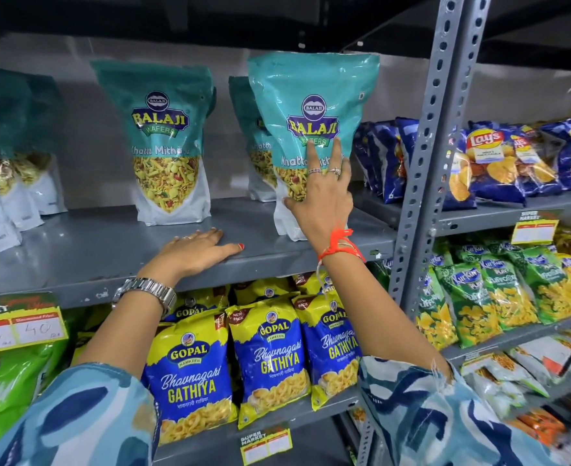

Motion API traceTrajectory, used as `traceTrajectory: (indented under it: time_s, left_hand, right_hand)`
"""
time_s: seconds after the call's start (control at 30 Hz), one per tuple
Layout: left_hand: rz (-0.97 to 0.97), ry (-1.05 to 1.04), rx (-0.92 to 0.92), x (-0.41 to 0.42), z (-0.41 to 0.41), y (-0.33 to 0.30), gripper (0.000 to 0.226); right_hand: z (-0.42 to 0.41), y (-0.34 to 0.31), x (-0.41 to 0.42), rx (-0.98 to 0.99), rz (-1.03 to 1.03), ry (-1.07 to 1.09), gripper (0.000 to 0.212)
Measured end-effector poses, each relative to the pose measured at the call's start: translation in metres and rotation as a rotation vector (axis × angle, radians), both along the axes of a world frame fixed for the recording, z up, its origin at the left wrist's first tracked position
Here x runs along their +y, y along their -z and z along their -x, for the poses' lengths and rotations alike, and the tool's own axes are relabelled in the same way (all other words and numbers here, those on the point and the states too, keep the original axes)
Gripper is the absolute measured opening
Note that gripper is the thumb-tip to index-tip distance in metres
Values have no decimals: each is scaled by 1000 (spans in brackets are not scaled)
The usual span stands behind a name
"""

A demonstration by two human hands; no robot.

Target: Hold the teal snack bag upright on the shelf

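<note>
A grey metal shelf carries upright teal snack pouches; the foremost teal pouch stands near the shelf's front edge at its right end, just left of the perforated upright post, with a second pouch well apart to its left and another partly hidden close behind it; blue and yellow packets fill the shelf below; blue crisp bags lie beyond the post; the right hand lies against the front of the foremost teal pouch, fingers straight and spread, thumb at the pouch's lower left edge; the left hand rests palm down on the shelf's front edge, fingers extended, holding nothing; a metal watch sits on the left wrist; an orange thread circles the right wrist.
</note>
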State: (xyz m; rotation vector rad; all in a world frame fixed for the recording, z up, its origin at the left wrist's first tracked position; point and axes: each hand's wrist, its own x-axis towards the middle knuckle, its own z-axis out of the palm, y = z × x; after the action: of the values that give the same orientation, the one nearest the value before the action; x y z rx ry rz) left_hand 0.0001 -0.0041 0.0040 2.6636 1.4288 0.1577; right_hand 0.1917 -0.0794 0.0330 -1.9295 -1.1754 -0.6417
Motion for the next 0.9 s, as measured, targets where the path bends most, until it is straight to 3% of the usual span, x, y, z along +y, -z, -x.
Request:
traceTrajectory:
  time_s: [0.57,0.8,0.9]
  left_hand:
    - [-19,-9,-36,1,0,0,76]
    - [-69,-92,-133,-17,6,-4,75]
    - [-40,-134,-159,-23,20,-6,77]
  right_hand:
    - [6,-1,-15,-25,5,7,98]
    - [17,-5,-21,20,24,-15,110]
    - [31,-2,-20,-127,-111,-22,104]
